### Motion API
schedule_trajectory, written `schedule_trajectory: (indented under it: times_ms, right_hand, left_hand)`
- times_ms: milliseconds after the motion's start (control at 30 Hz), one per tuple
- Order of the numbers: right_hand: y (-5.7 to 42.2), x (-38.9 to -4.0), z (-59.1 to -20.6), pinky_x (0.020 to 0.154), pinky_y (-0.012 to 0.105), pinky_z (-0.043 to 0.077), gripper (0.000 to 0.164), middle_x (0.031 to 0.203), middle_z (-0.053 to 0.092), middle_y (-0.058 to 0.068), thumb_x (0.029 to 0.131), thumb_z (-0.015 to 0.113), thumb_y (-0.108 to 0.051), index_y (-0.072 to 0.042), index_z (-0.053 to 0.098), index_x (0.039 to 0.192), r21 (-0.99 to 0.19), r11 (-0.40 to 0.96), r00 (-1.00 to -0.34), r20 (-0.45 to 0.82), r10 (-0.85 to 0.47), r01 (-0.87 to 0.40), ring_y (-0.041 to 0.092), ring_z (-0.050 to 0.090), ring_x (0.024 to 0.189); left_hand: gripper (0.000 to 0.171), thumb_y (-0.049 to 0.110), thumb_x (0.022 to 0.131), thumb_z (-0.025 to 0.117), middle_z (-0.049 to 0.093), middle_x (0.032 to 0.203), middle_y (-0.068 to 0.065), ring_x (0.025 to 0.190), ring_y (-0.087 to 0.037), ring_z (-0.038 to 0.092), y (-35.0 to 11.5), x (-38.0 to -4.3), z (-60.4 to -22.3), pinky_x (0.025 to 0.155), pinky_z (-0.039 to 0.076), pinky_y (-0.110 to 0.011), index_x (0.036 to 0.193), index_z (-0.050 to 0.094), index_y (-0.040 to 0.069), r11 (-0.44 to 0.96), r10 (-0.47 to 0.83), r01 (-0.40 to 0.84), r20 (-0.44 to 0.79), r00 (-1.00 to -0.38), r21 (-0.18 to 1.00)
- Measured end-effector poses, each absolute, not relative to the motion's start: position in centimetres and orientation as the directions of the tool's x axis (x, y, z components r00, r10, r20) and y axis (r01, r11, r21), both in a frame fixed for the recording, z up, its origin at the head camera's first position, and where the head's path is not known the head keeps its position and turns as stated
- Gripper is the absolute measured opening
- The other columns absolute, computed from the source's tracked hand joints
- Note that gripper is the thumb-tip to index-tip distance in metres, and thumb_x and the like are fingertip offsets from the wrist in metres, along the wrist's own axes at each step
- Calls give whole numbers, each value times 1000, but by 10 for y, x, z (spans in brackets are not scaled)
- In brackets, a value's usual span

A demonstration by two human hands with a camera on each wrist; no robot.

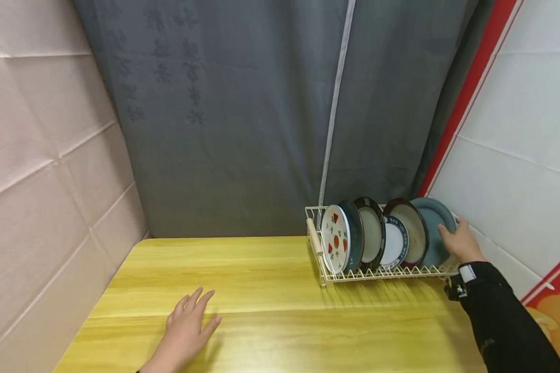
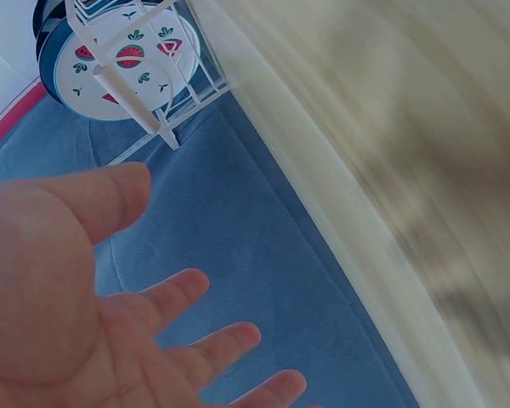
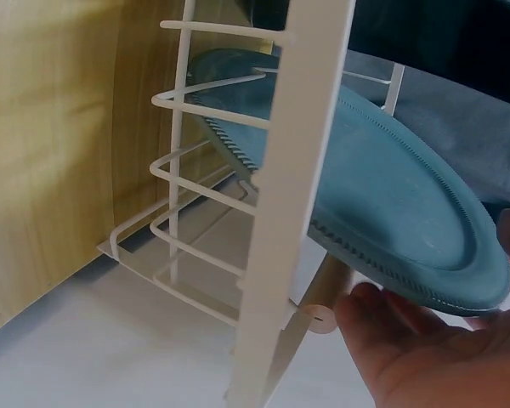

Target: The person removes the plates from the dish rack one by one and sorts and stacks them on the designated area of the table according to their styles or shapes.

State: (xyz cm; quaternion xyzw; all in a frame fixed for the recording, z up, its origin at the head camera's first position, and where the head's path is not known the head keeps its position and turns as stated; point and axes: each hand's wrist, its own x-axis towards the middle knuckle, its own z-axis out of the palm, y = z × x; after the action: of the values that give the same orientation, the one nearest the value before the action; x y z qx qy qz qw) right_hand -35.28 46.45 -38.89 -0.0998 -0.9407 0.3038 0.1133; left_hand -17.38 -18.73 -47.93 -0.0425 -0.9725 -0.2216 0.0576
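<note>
A cream wire dish rack point(image 1: 354, 277) stands at the back right of the wooden table, with several plates upright in it. At its right end, my right hand point(image 1: 462, 242) pinches the rim of a blue-grey plate point(image 1: 431, 223). Seen from the right wrist, this plate point(image 3: 399, 195) leans between the rack's wires, with the hand point(image 3: 459, 357) at its edge. My left hand point(image 1: 184, 329) is held over the table's front left, fingers spread and holding nothing. In the left wrist view, its palm point(image 2: 34, 289) faces the camera.
Left of the blue-grey plate stand a brown-rimmed plate point(image 1: 413, 233), a small white plate point(image 1: 393, 246), a dark-rimmed plate point(image 1: 371, 235) and a white plate with watermelon prints point(image 1: 335, 238). A grey curtain point(image 1: 233, 129) hangs behind; a white wall point(image 1: 518, 155) adjoins the rack's right.
</note>
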Motion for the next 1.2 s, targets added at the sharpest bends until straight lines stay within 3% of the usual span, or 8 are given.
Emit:
schedule_trajectory:
  times_ms: [167, 433, 633, 800, 1033, 1200]
  right_hand:
    - [461, -353, -392, 103, 71, 33, 76, 139, 22, 52, 105, 31, -35, 22, 2, 146, -604, 781, -956, 103, 275, 159, 66, 29, 127]
    - [469, -352, -403, 95, 65, 46, 60, 132, 39, 47, 104, 37, -26, 22, 27, 139, -640, 743, -938, 101, 331, 194, 59, 45, 118]
    - [469, -348, -405, 72, 51, 51, 53, 108, 52, 44, 102, 43, -23, 28, 42, 117, -585, 781, -927, 125, 354, 220, 52, 55, 96]
    - [467, -350, -408, 55, 37, 43, 46, 85, 56, 35, 101, 46, -22, 24, 50, 101, -550, 809, -914, 189, 360, 205, 44, 56, 78]
    - [468, -357, -409, 58, 53, 45, 47, 91, 55, 47, 99, 49, -16, 31, 50, 99, -469, 870, -885, 328, 331, 152, 57, 56, 81]
    - [467, -356, -395, 62, 61, 45, 49, 93, 54, 50, 99, 49, -15, 34, 51, 97, -480, 864, -848, 383, 366, 155, 63, 54, 85]
  left_hand:
    - [65, 42, 95, 63, 33, 156, -23, 137, -55, 30, -190, -171, -483, 98, 27, -81, 150, 42, 15, 895, 56, 96, 103, -993, 436]
    - [64, 42, 95, 64, 36, 154, -24, 135, -55, 32, -188, -169, -489, 96, 28, -82, 149, 44, 15, 889, 56, 99, 109, -992, 446]
    - [63, 41, 94, 66, 38, 152, -25, 132, -56, 35, -188, -168, -493, 93, 31, -82, 147, 46, 14, 900, 56, 107, 131, -990, 423]
    - [63, 40, 93, 66, 39, 151, -25, 131, -56, 36, -188, -168, -493, 92, 31, -83, 147, 47, 14, 899, 53, 105, 130, -990, 426]
    - [64, 40, 95, 64, 35, 154, -25, 134, -56, 34, -188, -170, -495, 94, 29, -84, 149, 43, 13, 884, 45, 90, 108, -993, 458]
    - [63, 38, 96, 63, 34, 156, -23, 137, -53, 31, -188, -172, -493, 97, 28, -82, 150, 42, 13, 882, 22, 71, 110, -994, 466]
